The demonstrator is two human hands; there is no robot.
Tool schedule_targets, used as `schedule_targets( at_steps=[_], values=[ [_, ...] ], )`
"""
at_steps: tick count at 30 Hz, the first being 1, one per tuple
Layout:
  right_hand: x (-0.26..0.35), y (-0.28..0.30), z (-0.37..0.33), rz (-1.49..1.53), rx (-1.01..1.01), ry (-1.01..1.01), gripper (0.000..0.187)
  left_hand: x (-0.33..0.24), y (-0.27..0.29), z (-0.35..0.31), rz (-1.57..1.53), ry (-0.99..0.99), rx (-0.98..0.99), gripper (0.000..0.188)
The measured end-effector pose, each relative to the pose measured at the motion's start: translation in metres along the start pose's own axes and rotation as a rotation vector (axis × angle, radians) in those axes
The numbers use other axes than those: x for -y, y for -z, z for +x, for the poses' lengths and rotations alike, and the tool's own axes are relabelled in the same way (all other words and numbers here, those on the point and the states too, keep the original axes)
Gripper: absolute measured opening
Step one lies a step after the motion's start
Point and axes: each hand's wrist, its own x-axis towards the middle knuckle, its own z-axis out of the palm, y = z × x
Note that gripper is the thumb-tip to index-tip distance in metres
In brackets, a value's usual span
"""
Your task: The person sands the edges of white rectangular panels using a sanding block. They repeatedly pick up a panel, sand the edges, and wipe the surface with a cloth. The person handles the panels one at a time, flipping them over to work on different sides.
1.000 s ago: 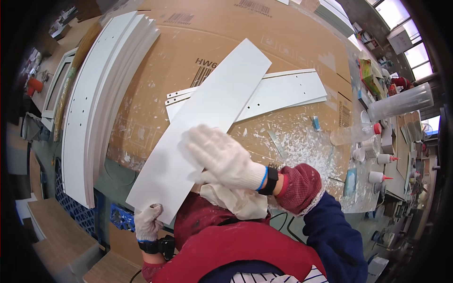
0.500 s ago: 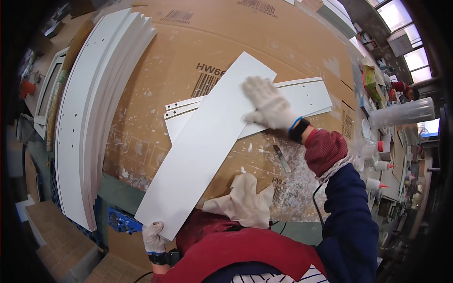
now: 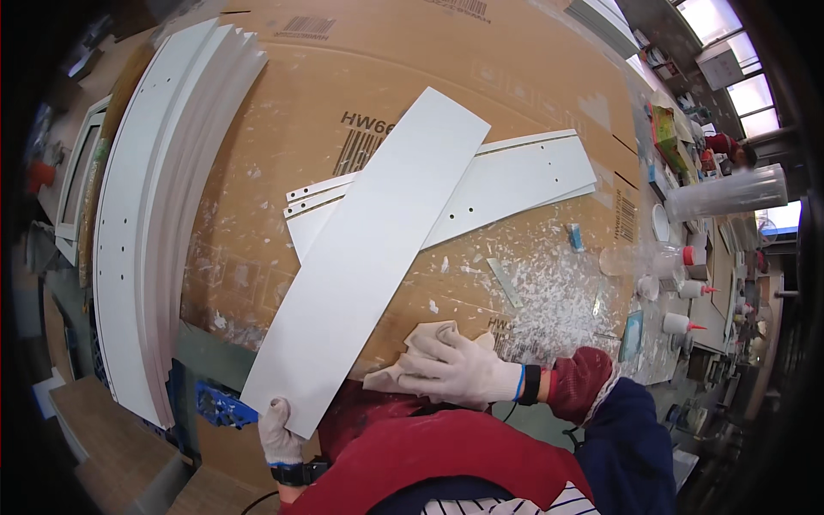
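Observation:
A long white board (image 3: 369,257) lies aslant, its near end jutting past the table edge. My left hand (image 3: 281,433), in a pale knit glove, grips that near end with the thumb on top. Under the board, crossing it, lie white panels (image 3: 524,172) with small dark holes and a groove along one edge. My right hand (image 3: 463,367), gloved too, is down on a crumpled cream cloth (image 3: 386,379) at the table's near edge. Its fingers are bent over the cloth, and their tips are partly lost in its folds.
A tall stack of white boards (image 3: 120,240) stands at the left. Cardboard (image 3: 257,129) covers the table. A thin blade-like strip (image 3: 505,283) lies beside white flakes (image 3: 558,300). Bottles with red tips (image 3: 678,324) and a clear plastic cylinder (image 3: 730,193) are at the right.
My right hand has come off the board's upper face and moved down toward me onto the cloth. My left hand keeps its hold on the board's near end.

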Motion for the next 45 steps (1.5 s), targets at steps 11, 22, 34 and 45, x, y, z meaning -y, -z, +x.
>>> schedule_targets(
  at_steps=[11,22,34,45],
  values=[
    [-0.110,0.073,0.041,0.040,-0.430,-0.535,0.024,-0.002,0.000,0.002,0.064,0.012,0.021,0.016],
    [-0.085,0.033,0.146,-0.370,0.132,0.120,0.045,0.003,-0.004,0.001,0.048,-0.049,-0.048,0.041],
    [-0.237,0.046,0.111,-0.709,0.032,-0.386,0.063,-0.004,-0.020,0.006,-0.006,0.085,0.057,0.041],
    [0.065,-0.077,0.123,-3.395,-0.613,1.034,0.041,0.010,-0.006,0.033,-0.721,0.233,0.732,0.102]
  ],
)
